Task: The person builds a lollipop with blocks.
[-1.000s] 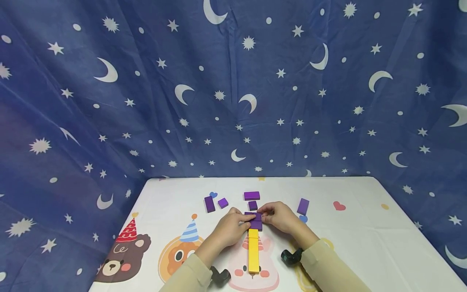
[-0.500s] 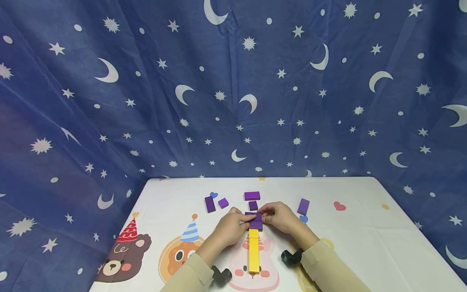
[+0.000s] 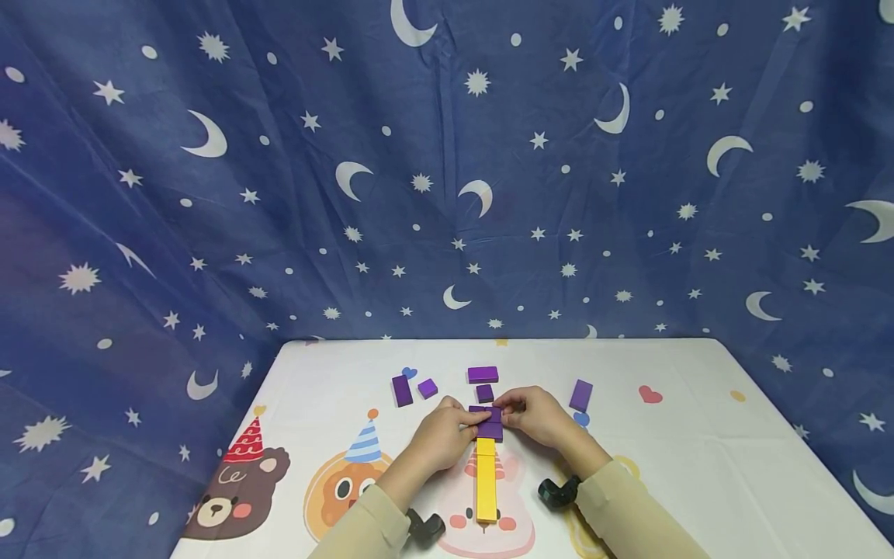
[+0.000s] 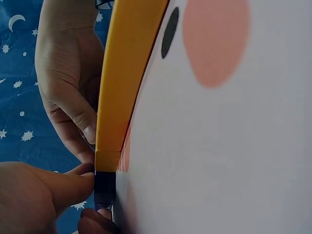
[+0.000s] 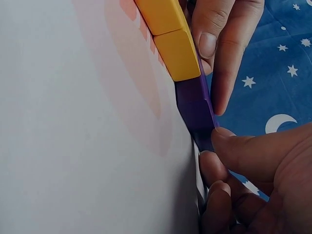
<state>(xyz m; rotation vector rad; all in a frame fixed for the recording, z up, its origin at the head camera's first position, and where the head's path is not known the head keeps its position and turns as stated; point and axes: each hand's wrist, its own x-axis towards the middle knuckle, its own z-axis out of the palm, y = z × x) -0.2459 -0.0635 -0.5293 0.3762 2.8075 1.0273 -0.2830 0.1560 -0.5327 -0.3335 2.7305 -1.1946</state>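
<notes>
Flat purple blocks (image 3: 493,433) lie together at the far end of a yellow strip of blocks (image 3: 486,489), in the middle of the table. My left hand (image 3: 440,436) reaches in from the left, its index finger stretched over the purple blocks and its thumb against their near left side. From the right, my right hand (image 3: 534,415) pinches the right edge of the purple group between thumb and fingers. In the right wrist view the purple block (image 5: 191,97) follows the yellow blocks (image 5: 168,41), and the right thumb (image 5: 239,148) touches its edge.
Behind the hands are a long purple block (image 3: 483,376) and a small purple cube (image 3: 485,394). Further left lie a purple block (image 3: 401,390) and a small one (image 3: 427,389); another purple block (image 3: 580,395) is at right. A starry blue curtain (image 3: 447,194) hangs behind the table.
</notes>
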